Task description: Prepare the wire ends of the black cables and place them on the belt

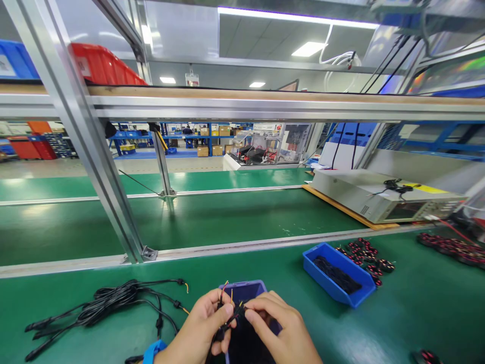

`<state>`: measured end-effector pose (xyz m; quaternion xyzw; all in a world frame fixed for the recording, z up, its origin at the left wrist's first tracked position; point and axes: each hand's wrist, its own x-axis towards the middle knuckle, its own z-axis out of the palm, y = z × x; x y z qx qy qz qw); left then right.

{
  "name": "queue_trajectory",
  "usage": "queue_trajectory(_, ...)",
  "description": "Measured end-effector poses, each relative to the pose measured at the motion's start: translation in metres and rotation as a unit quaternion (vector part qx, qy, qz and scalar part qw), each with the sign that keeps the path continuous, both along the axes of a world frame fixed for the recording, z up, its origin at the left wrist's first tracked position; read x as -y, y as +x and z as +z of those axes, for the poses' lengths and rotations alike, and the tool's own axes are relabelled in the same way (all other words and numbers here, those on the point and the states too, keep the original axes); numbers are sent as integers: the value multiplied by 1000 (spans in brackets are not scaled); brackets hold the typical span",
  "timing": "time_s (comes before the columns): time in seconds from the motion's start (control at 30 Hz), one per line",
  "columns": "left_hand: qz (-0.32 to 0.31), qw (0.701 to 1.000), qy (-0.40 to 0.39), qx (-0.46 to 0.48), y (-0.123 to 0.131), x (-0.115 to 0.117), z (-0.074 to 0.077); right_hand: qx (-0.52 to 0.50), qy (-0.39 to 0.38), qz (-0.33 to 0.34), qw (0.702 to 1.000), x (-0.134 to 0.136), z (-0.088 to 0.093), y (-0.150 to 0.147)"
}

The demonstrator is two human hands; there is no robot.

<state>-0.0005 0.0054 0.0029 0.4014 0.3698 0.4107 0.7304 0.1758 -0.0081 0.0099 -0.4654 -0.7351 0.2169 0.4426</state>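
My left hand [212, 318] is closed round a black cable [221, 331] whose thin red, yellow and orange wire ends stick up past the fingertips. Close beside it, my right hand [278, 323] pinches a small dark piece at the wire ends, too small to name. Both hands are over a purple-blue bin [246, 285] with dark contents, partly hidden by them. To the left lies a bundle of black cables [113, 303] with bare coloured wire ends. A blue wristband [154, 350] is on my left wrist.
A blue tray [328, 288] of black pieces stands to the right, beside a heap of small black-and-red parts [364, 255]. More such parts [450, 247] lie farther right. Behind is a grey instrument [352, 192] on a wooden board. A metal post [94, 151] rises at left.
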Motion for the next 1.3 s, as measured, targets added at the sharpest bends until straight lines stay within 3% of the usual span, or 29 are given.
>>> queue_trajectory(0.2,-10,1000,16,8,-1,2,-8,-52,-16,3,999,2,-2,-5)
queue_trajectory(0.4,14,1000,26,10,1,4,-7,-77,-40,19,996,3,-6,-7)
queue_trajectory(0.6,21,999,42,6,2,7,-6,-96,-28,-18,995,8,-8,-18)
queue_trajectory(0.73,32,999,43,2,2,8,-4,-69,-48,-3,996,7,-10,-18)
queue_trajectory(0.97,21,999,19,-23,-1,6,5,-94,-38,-45,994,-1,-3,-3)
queue_trajectory(1.13,22,999,16,-37,-2,6,9,-35,-13,-28,999,0,3,-2)
queue_trajectory(1.3,25,1000,4,-13,-2,5,7,-70,-16,-25,997,0,5,-5)
